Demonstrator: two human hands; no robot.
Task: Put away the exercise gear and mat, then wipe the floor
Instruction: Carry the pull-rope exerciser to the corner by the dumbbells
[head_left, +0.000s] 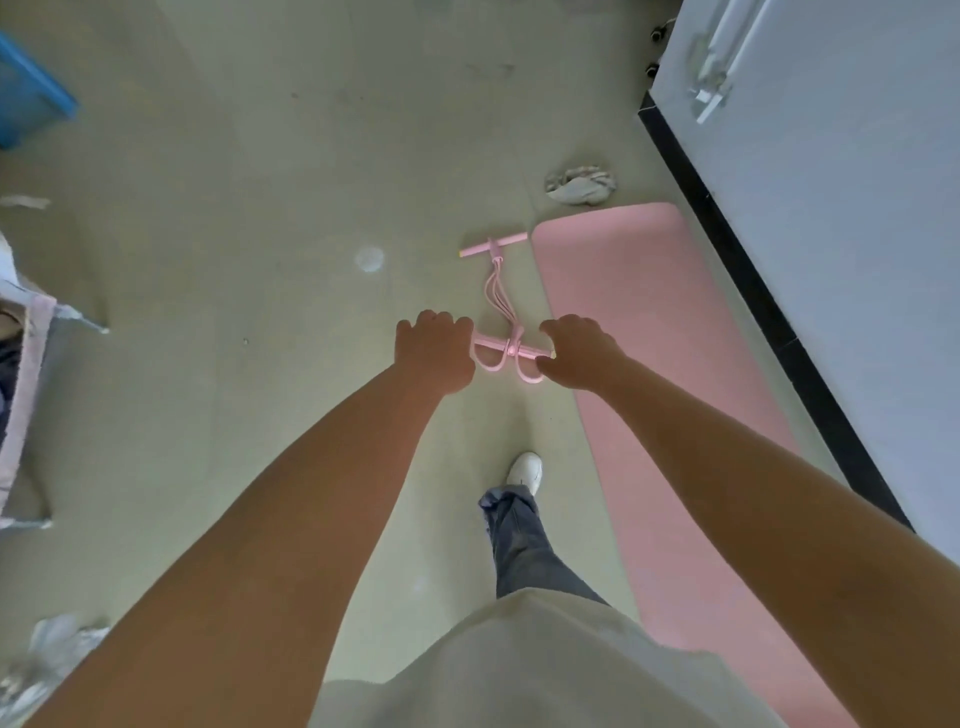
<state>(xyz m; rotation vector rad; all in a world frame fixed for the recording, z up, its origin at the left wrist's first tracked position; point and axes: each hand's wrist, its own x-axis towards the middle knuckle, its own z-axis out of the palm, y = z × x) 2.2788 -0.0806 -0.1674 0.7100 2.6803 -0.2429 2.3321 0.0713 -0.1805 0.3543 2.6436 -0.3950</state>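
Note:
A pink pedal resistance puller (501, 299) lies on the pale floor beside a pink exercise mat (649, 395). My left hand (434, 351) curls over the left end of the puller's near bar. My right hand (579, 353) is curled at the right end of the same bar, by the mat's edge. The foot loops show between my hands. The puller's far handle bar lies flat on the floor further away. A crumpled white cloth (581, 185) sits on the floor just beyond the mat's far end.
A white wall with a black skirting (748, 270) runs along the mat's right side. A blue bin (28, 96) stands at the far left. Bags and fabric clutter the left edge (31, 395). My leg and white shoe (525, 470) stand beside the mat.

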